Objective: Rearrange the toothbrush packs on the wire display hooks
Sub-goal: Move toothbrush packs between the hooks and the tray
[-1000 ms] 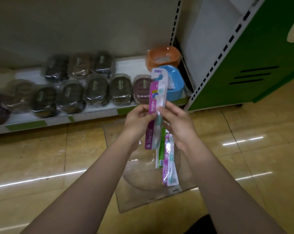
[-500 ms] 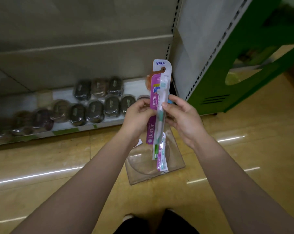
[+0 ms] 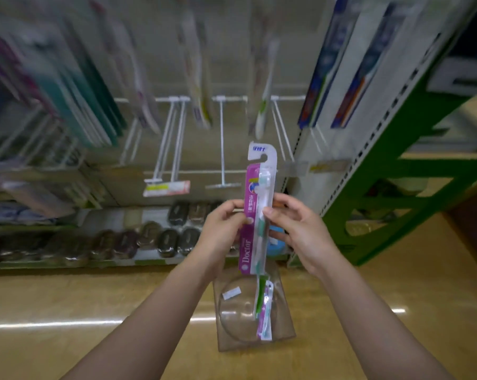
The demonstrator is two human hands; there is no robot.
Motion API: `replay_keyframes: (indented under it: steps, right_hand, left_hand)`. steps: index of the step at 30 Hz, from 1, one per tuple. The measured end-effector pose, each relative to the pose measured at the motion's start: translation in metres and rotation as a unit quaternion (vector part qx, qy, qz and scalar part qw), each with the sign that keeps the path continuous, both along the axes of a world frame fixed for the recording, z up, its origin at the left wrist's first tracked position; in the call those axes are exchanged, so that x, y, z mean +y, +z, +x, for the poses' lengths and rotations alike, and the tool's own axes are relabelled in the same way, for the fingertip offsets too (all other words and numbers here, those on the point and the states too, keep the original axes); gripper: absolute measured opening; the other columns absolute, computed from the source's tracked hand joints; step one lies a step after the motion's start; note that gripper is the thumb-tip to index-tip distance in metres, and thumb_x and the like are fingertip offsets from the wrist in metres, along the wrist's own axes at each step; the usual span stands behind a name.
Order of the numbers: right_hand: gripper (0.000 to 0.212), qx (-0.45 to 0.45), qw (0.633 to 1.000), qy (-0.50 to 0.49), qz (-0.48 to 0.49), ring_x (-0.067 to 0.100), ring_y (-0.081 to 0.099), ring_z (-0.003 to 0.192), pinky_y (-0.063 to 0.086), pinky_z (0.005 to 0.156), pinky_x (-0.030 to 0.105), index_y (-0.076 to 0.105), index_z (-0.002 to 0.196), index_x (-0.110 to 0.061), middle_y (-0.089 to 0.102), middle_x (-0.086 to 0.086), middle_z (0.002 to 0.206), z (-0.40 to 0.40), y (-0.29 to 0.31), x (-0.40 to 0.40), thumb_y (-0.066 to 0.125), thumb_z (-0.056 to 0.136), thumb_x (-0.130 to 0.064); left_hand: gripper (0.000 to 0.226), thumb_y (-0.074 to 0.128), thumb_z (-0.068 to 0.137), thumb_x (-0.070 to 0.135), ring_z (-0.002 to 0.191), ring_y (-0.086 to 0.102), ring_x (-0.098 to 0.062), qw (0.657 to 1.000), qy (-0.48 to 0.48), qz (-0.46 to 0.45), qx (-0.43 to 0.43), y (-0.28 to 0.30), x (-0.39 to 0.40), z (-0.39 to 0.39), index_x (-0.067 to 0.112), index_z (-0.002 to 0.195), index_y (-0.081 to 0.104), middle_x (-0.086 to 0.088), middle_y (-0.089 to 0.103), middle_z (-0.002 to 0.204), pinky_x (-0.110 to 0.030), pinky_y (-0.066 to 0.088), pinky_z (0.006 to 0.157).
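Both hands held one long, flat purple-and-white card toothbrush pack (image 3: 258,212) upright at mid-frame, its clear glossy blister showing a white and teal brush, its white hook-shaped hang tab on top. The left hand (image 3: 223,233) pinched the pack's left edge between thumb and curled fingers; the right hand (image 3: 294,229) pinched the right edge, thumb on the front, fingers curled behind. The pack stood in front of and below the bare white wire display hooks (image 3: 222,138), not on any of them. About four thin straight hook sets jutted from the beige back panel; one carried a pink-and-white price label (image 3: 166,188) at its tip. Above, hanging packs were blurred: a fanned teal-edged bundle (image 3: 86,105) at left, two pale single packs (image 3: 196,78) in the middle, two blue-and-red packs (image 3: 338,72) at right; exact count could not be told. On the glossy tan tiled floor lay a square clear plastic tray (image 3: 231,319) with a round bowl-like hollow, holding what looked like two packs, one green (image 3: 260,296) and one purple (image 3: 265,316), overlapping along its right side. On the low shelf sat rows of dark oval film-wrapped items (image 3: 166,241), roughly a dozen, blurred toward the left. A green metal rack frame (image 3: 368,215) stood at right.
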State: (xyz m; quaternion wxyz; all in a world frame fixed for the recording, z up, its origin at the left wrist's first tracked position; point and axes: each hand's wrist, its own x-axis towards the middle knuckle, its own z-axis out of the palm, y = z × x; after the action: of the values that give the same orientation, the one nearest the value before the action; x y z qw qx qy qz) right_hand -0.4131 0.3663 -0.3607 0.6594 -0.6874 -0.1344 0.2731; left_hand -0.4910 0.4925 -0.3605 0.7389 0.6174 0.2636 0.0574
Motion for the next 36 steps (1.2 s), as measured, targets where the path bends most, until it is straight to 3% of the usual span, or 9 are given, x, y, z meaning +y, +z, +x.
replay_keyframes:
  steps: [4, 8, 13, 15, 21, 31, 36]
  right_hand:
    - [0.03, -0.016, 0.999, 0.018, 0.033, 0.017, 0.069, 0.094, 0.057, 0.079, 0.032, 0.063, 0.114, -0.021, 0.072, 0.002, 0.102, -0.004, 0.062, 0.008, 0.066, 0.085, -0.015]
    - [0.027, -0.039, 0.997, 0.042, 0.047, 0.018, 0.071, 0.091, 0.058, 0.077, 0.031, 0.062, 0.112, -0.02, 0.073, 0.001, 0.098, -0.01, 0.117, 0.02, 0.065, 0.086, -0.012]
    - [0.029, -0.052, 0.994, 0.077, 0.065, 0.017, 0.069, 0.095, 0.056, 0.086, 0.038, 0.063, 0.112, -0.02, 0.072, 0.0, 0.101, -0.028, 0.162, 0.044, 0.067, 0.084, -0.014]
    - [0.028, -0.056, 0.991, 0.097, 0.071, 0.018, 0.069, 0.096, 0.056, 0.087, 0.039, 0.063, 0.112, -0.019, 0.072, 0.001, 0.103, -0.037, 0.173, 0.057, 0.066, 0.084, -0.014]
    - [0.026, -0.069, 0.982, 0.155, 0.083, 0.013, 0.071, 0.086, 0.057, 0.068, 0.026, 0.063, 0.111, -0.018, 0.073, 0.0, 0.098, -0.068, 0.195, 0.093, 0.065, 0.086, -0.012]
    - [0.022, -0.073, 0.965, 0.237, 0.087, 0.015, 0.07, 0.088, 0.058, 0.068, 0.026, 0.064, 0.104, -0.022, 0.072, 0.0, 0.095, -0.104, 0.203, 0.151, 0.065, 0.086, -0.01]
    - [0.028, -0.073, 0.96, 0.257, 0.082, 0.016, 0.069, 0.093, 0.058, 0.075, 0.03, 0.062, 0.113, -0.018, 0.071, 0.002, 0.102, -0.122, 0.197, 0.184, 0.065, 0.086, -0.014]
  left_hand:
    - [0.023, 0.052, 0.089, 0.0, 0.076, 0.064, -0.016, 0.999, 0.028, 0.001, -0.031, 0.062, 0.004, -0.008, 0.018, 0.09, 0.066, -0.004, 0.07, 0.085, -0.022, 0.048, 0.059]
    - [0.022, 0.051, 0.089, -0.002, 0.063, 0.065, -0.009, 0.996, 0.056, -0.002, -0.065, 0.116, 0.009, -0.02, 0.014, 0.091, 0.066, -0.002, 0.07, 0.077, -0.016, 0.048, 0.051]
    - [0.018, 0.052, 0.09, 0.002, 0.068, 0.065, -0.014, 0.991, 0.11, 0.013, -0.079, 0.166, 0.02, -0.048, 0.012, 0.097, 0.066, -0.004, 0.07, 0.081, -0.023, 0.052, 0.056]
    - [0.016, 0.053, 0.091, 0.006, 0.075, 0.066, -0.018, 0.987, 0.136, 0.024, -0.079, 0.179, 0.026, -0.061, 0.01, 0.1, 0.065, -0.006, 0.07, 0.086, -0.03, 0.055, 0.066]
    - [0.018, 0.053, 0.089, 0.002, 0.08, 0.064, -0.02, 0.975, 0.196, 0.068, -0.077, 0.194, 0.051, -0.1, 0.011, 0.098, 0.066, -0.013, 0.07, 0.096, -0.028, 0.053, 0.065]
    - [0.019, 0.056, 0.089, 0.008, 0.095, 0.066, -0.026, 0.956, 0.277, 0.055, -0.078, 0.193, 0.091, -0.148, 0.021, 0.097, 0.069, -0.008, 0.071, 0.099, -0.034, 0.052, 0.074]
    - [0.022, 0.057, 0.089, 0.01, 0.1, 0.065, -0.025, 0.952, 0.289, 0.044, -0.085, 0.187, 0.121, -0.168, 0.023, 0.104, 0.068, -0.007, 0.07, 0.105, -0.035, 0.052, 0.076]
